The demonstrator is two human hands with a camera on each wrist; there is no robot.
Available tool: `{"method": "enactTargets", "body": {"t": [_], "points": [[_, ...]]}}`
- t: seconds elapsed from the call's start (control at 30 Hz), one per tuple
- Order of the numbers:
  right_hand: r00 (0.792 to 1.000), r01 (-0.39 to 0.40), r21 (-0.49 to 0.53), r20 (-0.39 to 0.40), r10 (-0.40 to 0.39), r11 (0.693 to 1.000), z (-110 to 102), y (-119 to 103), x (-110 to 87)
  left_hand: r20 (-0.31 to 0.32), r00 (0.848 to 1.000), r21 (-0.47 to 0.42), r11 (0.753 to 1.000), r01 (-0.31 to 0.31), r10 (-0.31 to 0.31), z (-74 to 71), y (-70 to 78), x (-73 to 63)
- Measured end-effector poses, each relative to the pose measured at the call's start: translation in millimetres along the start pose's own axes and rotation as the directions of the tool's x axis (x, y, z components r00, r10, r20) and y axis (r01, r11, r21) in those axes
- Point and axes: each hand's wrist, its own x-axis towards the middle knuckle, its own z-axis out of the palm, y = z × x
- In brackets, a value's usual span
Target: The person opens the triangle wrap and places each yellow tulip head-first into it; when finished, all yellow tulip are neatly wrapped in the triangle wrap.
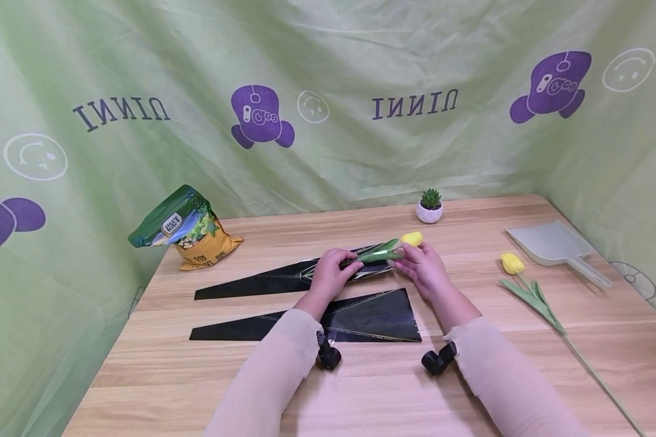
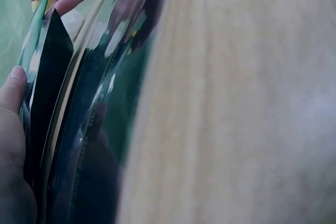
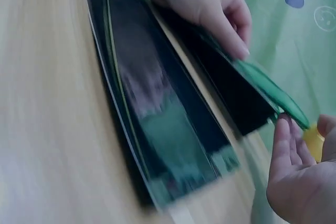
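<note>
A yellow tulip (image 1: 412,238) with green leaves lies along a black flower wrapping sleeve (image 1: 262,283), its bloom past the sleeve's wide end. My left hand (image 1: 330,276) grips the sleeve and the tulip's lower part, thumb on top. At the wide end, my right hand (image 1: 425,272) holds the tulip just below the bloom, fingertips by the leaves and the sleeve's edge. The right wrist view shows the bloom (image 3: 313,142) between thumb and fingers. A second black sleeve (image 1: 372,315) lies flat nearer me, partly under my left forearm.
Another yellow tulip (image 1: 512,263) lies on the right of the wooden table (image 1: 372,388). Behind it is a pale dustpan (image 1: 549,241). A small potted succulent (image 1: 429,211) stands at the back, and a green and orange bag (image 1: 197,233) stands at the back left.
</note>
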Motion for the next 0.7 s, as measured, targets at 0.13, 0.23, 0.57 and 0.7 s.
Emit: {"method": "enactTargets", "body": {"t": [0.13, 0.23, 0.57, 0.7], "points": [[0.997, 0.025, -0.113, 0.071, -0.017, 0.993, -14, -8, 1.1, 0.001, 1.0, 0.003, 1.0, -0.008, 0.008, 0.4, 0.0, -0.1], [0.995, 0.052, -0.224, 0.1, -0.03, 0.973, -21, -14, 2.9, 0.0, 1.0, 0.008, 1.0, -0.009, 0.009, 0.8, -0.3, -0.6], [0.97, 0.117, -0.423, 0.242, -0.013, 0.898, -39, -38, 6.2, 0.008, 1.0, 0.019, 1.0, -0.013, 0.013, -1.3, 3.4, -0.3], [0.966, 0.119, -0.498, 0.258, 0.016, 0.859, -45, -40, 11.7, 0.017, 1.0, 0.021, 1.0, -0.002, 0.002, -1.6, 4.9, -0.2]]}}
